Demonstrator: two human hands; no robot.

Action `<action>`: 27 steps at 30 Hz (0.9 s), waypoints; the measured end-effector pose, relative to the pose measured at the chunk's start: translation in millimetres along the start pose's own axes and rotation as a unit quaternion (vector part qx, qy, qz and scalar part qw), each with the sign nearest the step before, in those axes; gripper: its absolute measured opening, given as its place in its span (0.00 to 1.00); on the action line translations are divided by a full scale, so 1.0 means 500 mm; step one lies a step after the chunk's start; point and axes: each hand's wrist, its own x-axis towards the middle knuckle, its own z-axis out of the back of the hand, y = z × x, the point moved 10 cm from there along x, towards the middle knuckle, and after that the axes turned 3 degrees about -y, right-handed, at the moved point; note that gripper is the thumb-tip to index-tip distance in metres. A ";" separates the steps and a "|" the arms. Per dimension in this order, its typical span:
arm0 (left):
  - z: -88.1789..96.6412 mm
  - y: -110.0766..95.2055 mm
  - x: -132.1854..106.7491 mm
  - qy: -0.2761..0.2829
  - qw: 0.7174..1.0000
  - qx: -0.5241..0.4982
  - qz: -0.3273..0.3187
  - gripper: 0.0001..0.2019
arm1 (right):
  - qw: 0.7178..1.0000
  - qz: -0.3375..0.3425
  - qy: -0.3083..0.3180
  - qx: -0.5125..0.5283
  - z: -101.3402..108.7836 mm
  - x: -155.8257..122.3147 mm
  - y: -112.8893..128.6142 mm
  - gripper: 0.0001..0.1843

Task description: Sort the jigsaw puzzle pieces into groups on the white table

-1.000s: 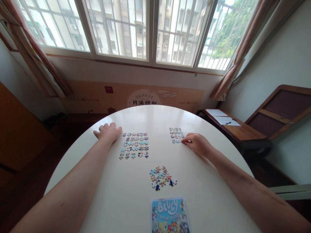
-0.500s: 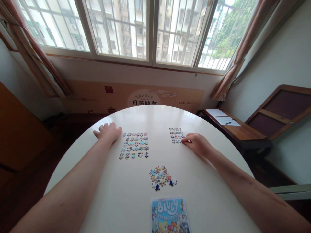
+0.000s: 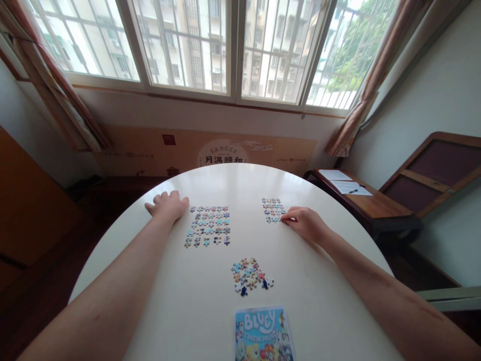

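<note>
My left hand (image 3: 168,205) rests on the white round table (image 3: 169,311), fingers spread and holding nothing. Just right of it lie rows of jigsaw pieces (image 3: 208,224), set out separately. Farther right is a smaller block of jigsaw pieces (image 3: 273,206) in short rows. At the lower right corner of that block, my right hand (image 3: 305,222) pinches a jigsaw piece (image 3: 282,218) with thumb and forefinger, down at the tabletop; the fingers partly hide it. Nearer to me sits a loose pile of jigsaw pieces (image 3: 248,275), some overlapping.
A blue Bluey picture card or box (image 3: 263,333) lies at the near edge of view. Beyond the table are a long printed carton (image 3: 150,150) and barred windows (image 3: 188,45). To the right stands a wooden side table (image 3: 387,203) with papers (image 3: 349,187) and a pen.
</note>
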 end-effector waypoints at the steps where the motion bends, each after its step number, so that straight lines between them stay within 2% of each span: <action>1: 0.000 0.000 -0.001 0.002 1.000 0.000 0.001 0.29 | 1.000 0.000 0.000 0.001 0.000 0.000 0.000 0.11; 10: 0.003 -0.002 -0.005 0.011 1.000 0.000 0.002 0.30 | 1.000 0.000 -0.020 0.001 0.010 -0.002 0.015 0.10; 17: 0.002 -0.002 -0.008 0.012 1.000 0.005 0.002 0.30 | 0.998 0.014 -0.057 0.010 0.042 -0.007 0.049 0.12; 20: 0.000 -0.003 -0.007 0.010 1.000 0.007 -0.001 0.30 | 0.996 0.074 -0.011 0.050 0.037 -0.018 0.106 0.10; 23: -0.002 -0.002 -0.004 0.007 1.000 0.006 -0.002 0.30 | 0.972 0.182 0.078 0.124 0.013 -0.045 0.203 0.09; 27: -0.006 0.001 0.001 0.003 1.000 0.003 -0.001 0.30 | 0.953 0.251 0.121 0.115 -0.017 -0.074 0.283 0.13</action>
